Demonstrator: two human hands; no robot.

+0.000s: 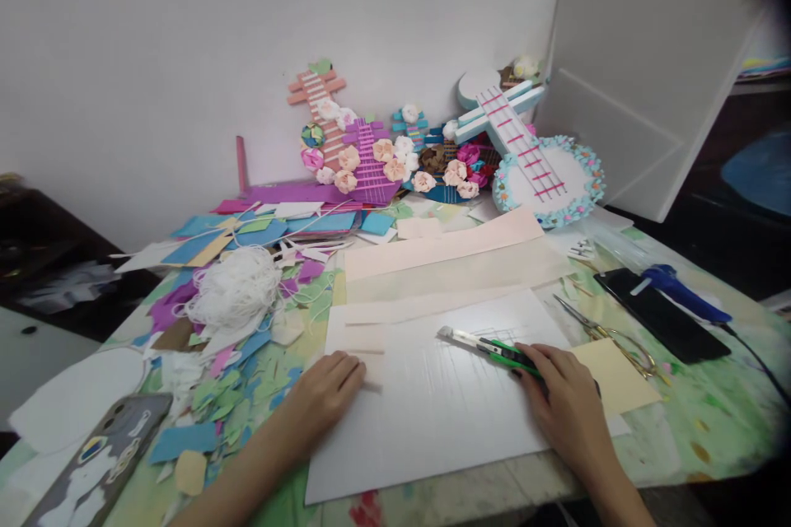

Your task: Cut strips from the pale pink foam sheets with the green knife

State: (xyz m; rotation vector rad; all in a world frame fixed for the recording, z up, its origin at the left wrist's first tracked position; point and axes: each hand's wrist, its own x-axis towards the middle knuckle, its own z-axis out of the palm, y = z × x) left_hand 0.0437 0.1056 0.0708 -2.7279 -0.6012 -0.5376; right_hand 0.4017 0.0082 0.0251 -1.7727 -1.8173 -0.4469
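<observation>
A white board (432,428) lies flat in front of me, with cut marks and faint lines on its surface. My right hand (565,395) is closed around the green and black handle of a utility knife (488,346), its blade end pointing left over the board. My left hand (330,387) lies on the board's left part, fingers together and resting beside several narrow pale paper strips (364,338). Just beyond the board are long sheets of pale pink paper (445,247). Under my right hand's outer side sits a cream paper piece (618,379).
Scissors (602,333), a black phone (664,317) and a blue glue gun (685,292) lie right. Left are white yarn (238,288), paper scraps (228,395) and another phone (102,461). Decorated paper guitars (371,156) and a blue-rimmed banjo (549,181) stand at the wall.
</observation>
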